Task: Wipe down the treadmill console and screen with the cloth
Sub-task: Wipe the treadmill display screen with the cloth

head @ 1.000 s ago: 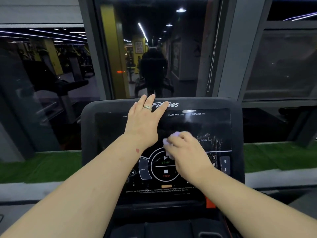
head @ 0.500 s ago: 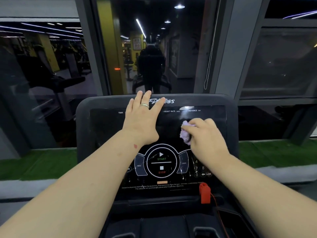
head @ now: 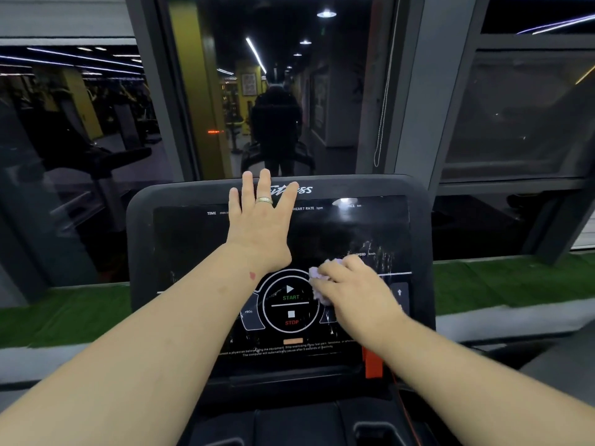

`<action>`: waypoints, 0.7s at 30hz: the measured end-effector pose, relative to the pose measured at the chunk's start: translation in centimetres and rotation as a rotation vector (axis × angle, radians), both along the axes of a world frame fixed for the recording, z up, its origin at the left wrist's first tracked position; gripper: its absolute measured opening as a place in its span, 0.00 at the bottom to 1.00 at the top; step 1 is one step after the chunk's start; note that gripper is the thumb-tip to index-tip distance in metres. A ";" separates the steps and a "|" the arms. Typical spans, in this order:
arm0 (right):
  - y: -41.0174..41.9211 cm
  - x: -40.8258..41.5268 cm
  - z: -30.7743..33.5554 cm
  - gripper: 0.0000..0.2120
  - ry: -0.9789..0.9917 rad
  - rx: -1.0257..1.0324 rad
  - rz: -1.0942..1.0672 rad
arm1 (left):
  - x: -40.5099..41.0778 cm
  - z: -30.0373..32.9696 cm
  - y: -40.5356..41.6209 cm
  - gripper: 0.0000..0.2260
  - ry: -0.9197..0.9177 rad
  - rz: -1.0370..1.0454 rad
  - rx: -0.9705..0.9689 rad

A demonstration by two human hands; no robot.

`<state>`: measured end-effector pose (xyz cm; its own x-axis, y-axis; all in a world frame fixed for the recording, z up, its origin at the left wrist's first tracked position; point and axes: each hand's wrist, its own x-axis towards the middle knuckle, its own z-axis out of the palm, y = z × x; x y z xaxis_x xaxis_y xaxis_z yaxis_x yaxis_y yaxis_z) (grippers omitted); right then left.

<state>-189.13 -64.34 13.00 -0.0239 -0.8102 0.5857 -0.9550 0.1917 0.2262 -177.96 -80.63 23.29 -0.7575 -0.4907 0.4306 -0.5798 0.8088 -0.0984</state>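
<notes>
Now: cloth on the console, just right of the START ring

Crumpled and pale lilac, the cloth (head: pixel 318 286) is bunched into a small wad, mostly hidden under the right hand (head: pixel 354 291), whose curled fingers grip it and press it against the treadmill console (head: pixel 180 239). It sits on the dark glossy screen (head: pixel 322 233), touching the right edge of the round START/STOP ring (head: pixel 290 305). The left hand (head: pixel 262 220) lies flat and spread on the upper middle of the screen, fingers straight and holding nothing, a ring (head: pixel 264 200) on one finger; the fingertips reach the far rim by the brand lettering. White streaks mark the screen to the right of the cloth. An orange safety clip (head: pixel 372 362) hangs at the near right edge. Beyond the console are dark windows (head: pixel 515 117) with grey frames, and a strip of green turf (head: pixel 515 278) runs along the sill.
</notes>
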 end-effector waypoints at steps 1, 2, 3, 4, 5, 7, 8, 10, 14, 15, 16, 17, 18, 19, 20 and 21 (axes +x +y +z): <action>0.5 -1.4 0.7 0.21 0.019 0.046 0.013 | -0.1 0.0 0.1 0.55 -0.012 -0.008 0.000; 0.7 -3.1 1.5 0.19 -0.011 0.039 -0.031 | -0.2 0.1 0.1 0.55 -0.024 -0.024 -0.010; 0.7 -4.6 2.0 0.16 -0.076 -0.038 -0.108 | -0.3 0.1 0.2 0.55 -0.036 -0.047 -0.023; 0.6 -5.0 2.3 0.13 -0.177 -0.140 -0.194 | -0.4 0.1 0.3 0.55 -0.043 -0.072 -0.030; 0.2 -4.5 1.9 0.11 -0.266 -0.220 -0.259 | -0.6 0.2 0.6 0.55 -0.042 -0.091 -0.022; -0.5 -1.9 0.4 0.16 -0.308 -0.239 -0.282 | -1.3 0.1 1.4 0.56 -0.031 -0.093 0.007; -0.5 -0.6 -0.2 0.21 -0.269 -0.181 -0.216 | -1.7 0.0 1.8 0.57 -0.033 -0.077 0.010; 0.5 -1.2 -0.2 0.24 -0.092 -0.026 -0.057 | -2.1 -0.3 2.2 0.58 -0.040 -0.041 -0.003; 1.6 -5.5 2.5 0.12 -0.224 -0.160 -0.266 | -2.3 -0.3 2.3 0.60 -0.030 -0.013 -0.001; 1.4 -4.8 2.2 0.12 -0.316 -0.273 -0.321 | -2.4 -0.3 2.4 0.60 -0.027 -0.005 0.000; 1.1 -3.4 1.7 0.12 -0.349 -0.318 -0.332 | -2.5 -0.2 2.5 0.60 -0.024 0.005 -0.003; 0.8 -1.9 1.0 0.14 -0.322 -0.295 -0.298 | -2.6 -0.2 2.7 0.60 -0.024 0.011 -0.006; 0.8 -0.9 0.2 0.17 -0.265 -0.211 -0.227 | -2.6 -0.2 2.7 0.60 -0.025 0.014 -0.009; 1.2 -0.7 -0.2 0.20 -0.174 -0.114 -0.141 | -2.6 -0.3 2.7 0.60 -0.028 0.012 -0.010; 1.7 -1.7 0.0 0.21 -0.107 -0.038 -0.089 | -2.6 -0.3 2.7 0.60 -0.027 0.009 -0.009; 2.1 -3.3 0.7 0.20 -0.091 0.006 -0.099 | -2.5 -0.3 2.6 0.60 -0.025 0.007 -0.007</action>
<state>-192.42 -62.25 13.68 -0.1571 -0.8046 0.5727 -0.9481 0.2852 0.1406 -180.50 -78.05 22.98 -0.7649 -0.4927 0.4150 -0.5825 0.8040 -0.1191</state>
